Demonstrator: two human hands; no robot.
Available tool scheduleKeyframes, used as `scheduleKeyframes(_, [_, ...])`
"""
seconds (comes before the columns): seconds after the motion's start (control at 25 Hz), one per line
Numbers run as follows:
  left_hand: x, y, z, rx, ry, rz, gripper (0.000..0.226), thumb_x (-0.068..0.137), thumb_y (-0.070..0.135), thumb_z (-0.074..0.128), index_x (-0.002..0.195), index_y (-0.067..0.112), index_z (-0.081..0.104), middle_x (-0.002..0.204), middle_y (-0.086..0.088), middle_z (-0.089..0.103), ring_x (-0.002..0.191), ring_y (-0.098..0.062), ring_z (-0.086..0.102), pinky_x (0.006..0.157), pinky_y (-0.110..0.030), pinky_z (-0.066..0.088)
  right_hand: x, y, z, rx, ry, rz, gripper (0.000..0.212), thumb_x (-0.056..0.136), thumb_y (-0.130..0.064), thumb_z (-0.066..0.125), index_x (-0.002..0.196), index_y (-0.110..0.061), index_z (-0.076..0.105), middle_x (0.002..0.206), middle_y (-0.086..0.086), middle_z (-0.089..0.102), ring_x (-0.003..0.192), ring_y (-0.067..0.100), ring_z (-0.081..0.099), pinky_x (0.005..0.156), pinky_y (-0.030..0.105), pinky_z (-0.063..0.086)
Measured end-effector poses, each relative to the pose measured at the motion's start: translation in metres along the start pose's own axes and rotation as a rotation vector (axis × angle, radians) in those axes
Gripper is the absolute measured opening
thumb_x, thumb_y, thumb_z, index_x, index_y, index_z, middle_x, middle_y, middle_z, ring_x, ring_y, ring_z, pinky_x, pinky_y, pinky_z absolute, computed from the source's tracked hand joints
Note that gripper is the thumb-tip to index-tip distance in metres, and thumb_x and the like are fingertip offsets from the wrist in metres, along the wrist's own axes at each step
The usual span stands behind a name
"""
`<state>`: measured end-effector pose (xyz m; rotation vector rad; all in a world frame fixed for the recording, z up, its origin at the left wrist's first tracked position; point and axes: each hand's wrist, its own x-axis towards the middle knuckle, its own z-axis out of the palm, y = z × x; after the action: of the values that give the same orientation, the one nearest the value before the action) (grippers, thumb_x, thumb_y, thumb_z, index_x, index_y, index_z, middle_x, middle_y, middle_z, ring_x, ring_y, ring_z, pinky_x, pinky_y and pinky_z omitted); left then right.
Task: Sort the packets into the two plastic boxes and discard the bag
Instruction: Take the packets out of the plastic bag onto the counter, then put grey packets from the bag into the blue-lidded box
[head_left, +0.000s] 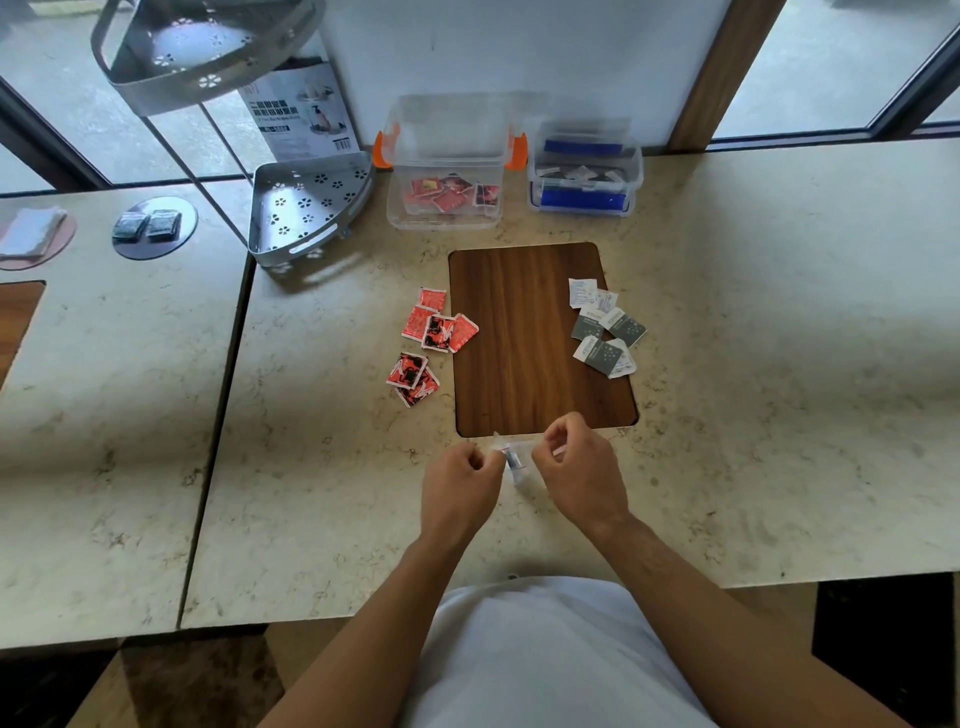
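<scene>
Red packets (434, 340) and grey packets (605, 327) lie unboxed mid-counter, both boxes (447, 208) at the far edge partly filled, while left hand (460, 478) and right hand (579, 467) pinch the clear bag (514, 457) near the front edge.

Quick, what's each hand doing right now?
Left hand: closed, pinching the left edge of the clear plastic bag.
Right hand: closed, pinching the bag's right edge.

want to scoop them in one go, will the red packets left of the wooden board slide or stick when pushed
The red packets look flat, thin and glossy, so they probably slide easily on the smooth stone table. Several overlap, so a push may ride them up over one another. They seem light, likely scattering.
</scene>
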<state>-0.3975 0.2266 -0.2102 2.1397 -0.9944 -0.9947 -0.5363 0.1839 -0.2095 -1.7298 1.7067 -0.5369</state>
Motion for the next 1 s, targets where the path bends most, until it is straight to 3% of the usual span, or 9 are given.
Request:
scheduleKeyframes(0.2, [0.001, -0.006, 0.005, -0.299, -0.076, -0.088, 0.042, 0.094, 0.027, 0.049, 0.076, -0.01, 0.059, 0.069, -0.025, 0.06, 0.059, -0.025, 0.056, 0.05, -0.026, 0.049, 0.002, 0.005, 0.004, 0.015, -0.105, -0.095, 0.025, 0.093, -0.002, 0.048, 0.082, -0.02, 0.059, 0.081, -0.001, 0.064, 0.073, 0.011, 0.059, 0.062, 0.026, 0.051])
scheduleKeyframes(0.32, [0.008, -0.015, 0.009, -0.307, -0.1, -0.234, 0.032, 0.098, 0.021, 0.041, 0.095, -0.004, 0.061, 0.082, -0.017, 0.066, 0.068, -0.024, 0.063, 0.061, -0.036, 0.054, 0.004, 0.01, 0.008, 0.015, -0.129, -0.088, 0.031, 0.094, -0.001, 0.048, 0.083, -0.014, 0.073, 0.093, 0.003, 0.069, 0.086, 0.013, 0.063, 0.076, 0.028, 0.056])
scheduleKeyframes(0.4, [0.012, -0.021, 0.013, -0.178, -0.151, -0.238, 0.022, 0.099, 0.016, 0.047, 0.115, 0.008, 0.059, 0.105, -0.013, 0.067, 0.088, -0.026, 0.067, 0.077, -0.04, 0.061, 0.007, 0.012, 0.008, 0.042, -0.138, -0.069, 0.03, 0.097, -0.005, 0.049, 0.09, -0.014, 0.077, 0.099, 0.002, 0.069, 0.09, 0.012, 0.064, 0.079, 0.026, 0.056])
scheduleKeyframes(0.48, [0.014, -0.024, 0.018, -0.085, -0.264, -0.144, 0.045, 0.094, 0.014, 0.061, 0.137, 0.016, 0.05, 0.129, -0.005, 0.06, 0.11, -0.026, 0.063, 0.092, -0.044, 0.059, 0.008, 0.013, 0.006, 0.06, -0.17, -0.061, 0.028, 0.098, -0.009, 0.05, 0.095, -0.016, 0.077, 0.103, 0.001, 0.068, 0.092, 0.012, 0.064, 0.077, 0.019, 0.052])
scheduleKeyframes(0.56, [0.015, -0.025, 0.025, -0.008, -0.344, -0.018, 0.067, 0.086, 0.019, 0.075, 0.145, 0.02, 0.044, 0.139, -0.001, 0.051, 0.122, -0.025, 0.056, 0.098, -0.044, 0.056, 0.009, 0.011, 0.004, 0.095, -0.212, -0.03, 0.025, 0.098, -0.013, 0.051, 0.102, -0.017, 0.076, 0.108, -0.001, 0.067, 0.097, 0.011, 0.063, 0.078, 0.016, 0.049])
scheduleKeyframes(0.64, [0.015, -0.025, 0.033, 0.05, -0.373, 0.078, 0.077, 0.08, 0.023, 0.082, 0.146, 0.021, 0.043, 0.141, 0.001, 0.05, 0.124, -0.022, 0.053, 0.101, -0.041, 0.054, 0.009, 0.01, 0.003, 0.158, -0.252, 0.015, 0.025, 0.099, -0.016, 0.051, 0.106, -0.019, 0.074, 0.11, -0.002, 0.068, 0.1, 0.01, 0.064, 0.078, 0.015, 0.051])
scheduleKeyframes(0.76, [0.017, -0.024, 0.038, -0.024, -0.3, 0.083, 0.054, 0.086, 0.022, 0.078, 0.135, 0.02, 0.057, 0.126, 0.003, 0.064, 0.11, -0.017, 0.061, 0.091, -0.03, 0.055, 0.008, 0.008, 0.002, 0.269, -0.308, 0.05, 0.025, 0.1, -0.016, 0.051, 0.107, -0.023, 0.074, 0.106, -0.004, 0.071, 0.096, 0.012, 0.068, 0.071, 0.017, 0.056])
scheduleKeyframes(0.84, [0.021, -0.025, 0.035, -0.095, -0.259, 0.041, 0.036, 0.09, 0.021, 0.073, 0.124, 0.018, 0.063, 0.114, 0.003, 0.07, 0.101, -0.019, 0.068, 0.081, -0.028, 0.057, 0.008, 0.009, -0.001, 0.322, -0.33, 0.051, 0.025, 0.102, -0.018, 0.049, 0.113, -0.024, 0.071, 0.106, -0.003, 0.071, 0.086, 0.011, 0.072, 0.064, 0.017, 0.056])
scheduleKeyframes(1.0, [0.026, -0.022, 0.02, -0.369, -0.297, -0.187, 0.022, 0.095, 0.015, 0.066, 0.115, 0.012, 0.057, 0.107, -0.01, 0.073, 0.087, -0.028, 0.074, 0.065, -0.032, 0.057, 0.012, 0.01, -0.006, 0.368, -0.285, 0.041, 0.032, 0.105, -0.02, 0.044, 0.132, -0.029, 0.058, 0.108, -0.002, 0.072, 0.077, 0.01, 0.074, 0.061, 0.019, 0.057])
